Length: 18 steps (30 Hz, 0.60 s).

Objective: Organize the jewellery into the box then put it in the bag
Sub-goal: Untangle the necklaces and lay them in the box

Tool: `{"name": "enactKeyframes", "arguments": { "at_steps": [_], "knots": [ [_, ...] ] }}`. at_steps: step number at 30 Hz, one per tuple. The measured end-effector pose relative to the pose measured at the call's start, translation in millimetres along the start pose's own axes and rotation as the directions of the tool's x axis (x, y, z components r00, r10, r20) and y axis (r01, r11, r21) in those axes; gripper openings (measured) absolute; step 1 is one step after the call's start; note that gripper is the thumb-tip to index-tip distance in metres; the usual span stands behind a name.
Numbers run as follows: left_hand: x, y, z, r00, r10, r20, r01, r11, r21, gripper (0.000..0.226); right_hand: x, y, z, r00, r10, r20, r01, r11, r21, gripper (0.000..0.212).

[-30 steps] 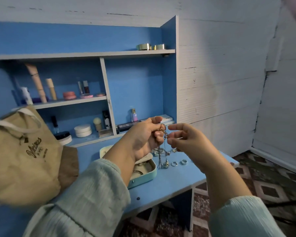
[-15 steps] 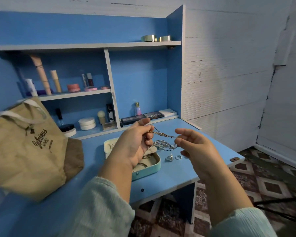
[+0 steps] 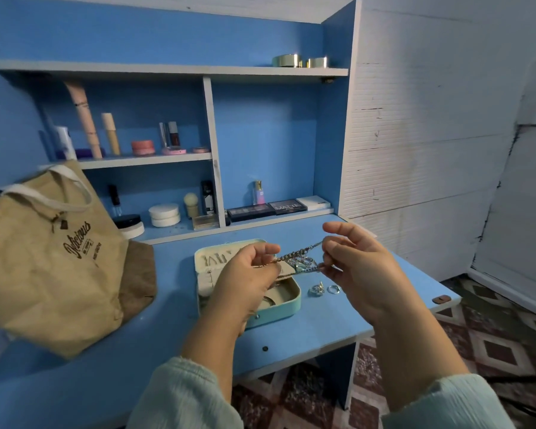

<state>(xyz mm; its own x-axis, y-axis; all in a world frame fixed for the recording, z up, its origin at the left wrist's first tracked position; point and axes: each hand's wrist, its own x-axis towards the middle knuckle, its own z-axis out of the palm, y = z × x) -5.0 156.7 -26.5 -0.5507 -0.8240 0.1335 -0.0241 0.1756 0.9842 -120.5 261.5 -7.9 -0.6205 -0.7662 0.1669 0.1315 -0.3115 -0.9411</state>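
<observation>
Chain jewellery, a thin gold-toned link chain, is stretched in the air between both hands just above the open box. The left hand has its grip pinched on one end, thumb and forefinger curled around the links; the right hand pinches the other end, and its remaining fingers are loosely spread. Below the chain sits the small mint-green rectangular jewellery box with its lid lying open and cream padded compartments showing; what already lies inside is partly hidden by the left hand. Just right of the box, on the blue worktop, rest a cluster of silvery pieces and two or three small silver rings.

The step in hand looks like straightening the chain before stowing it, so the organizing stage is only partly done. The next move probably calls for lowering the chain into a free compartment without tangling it, then collecting the loose rings. The tan paper bag with white handles stands at the left of the worktop, well apart from the box, awaiting it.
</observation>
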Motion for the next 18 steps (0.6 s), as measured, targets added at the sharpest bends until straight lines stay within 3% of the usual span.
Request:
{"name": "enactKeyframes", "arguments": {
  "at_steps": [5,9,13,15,18],
  "knots": [
    [10.8,4.8,-12.4,0.999,-0.022,-0.047,0.022,1.0,0.011,0.019,22.6,-9.6,11.2,0.999,-0.011,0.034,0.017,0.985,-0.174,0.025],
    [25.8,11.7,-30.6,0.999,-0.041,0.024,0.036,0.979,0.201,0.02,48.0,-19.9,28.5,0.993,-0.058,0.102,0.085,0.954,-0.289,0.024],
    [45.4,18.3,-51.6,0.99,-0.078,0.117,0.014,0.884,0.468,0.008,74.0,-24.4,48.0,0.982,-0.075,0.172,0.145,0.885,-0.441,0.022],
    [55.8,20.2,-60.9,0.985,-0.095,0.143,-0.001,0.83,0.558,0.015,85.2,-23.0,58.1,0.977,-0.06,0.204,0.158,0.848,-0.506,0.021],
    [69.3,23.2,-73.7,0.971,-0.152,0.183,-0.009,0.743,0.669,0.009,99.0,-15.4,72.8,0.966,-0.037,0.258,0.178,0.817,-0.549,0.021]
  ]
}}
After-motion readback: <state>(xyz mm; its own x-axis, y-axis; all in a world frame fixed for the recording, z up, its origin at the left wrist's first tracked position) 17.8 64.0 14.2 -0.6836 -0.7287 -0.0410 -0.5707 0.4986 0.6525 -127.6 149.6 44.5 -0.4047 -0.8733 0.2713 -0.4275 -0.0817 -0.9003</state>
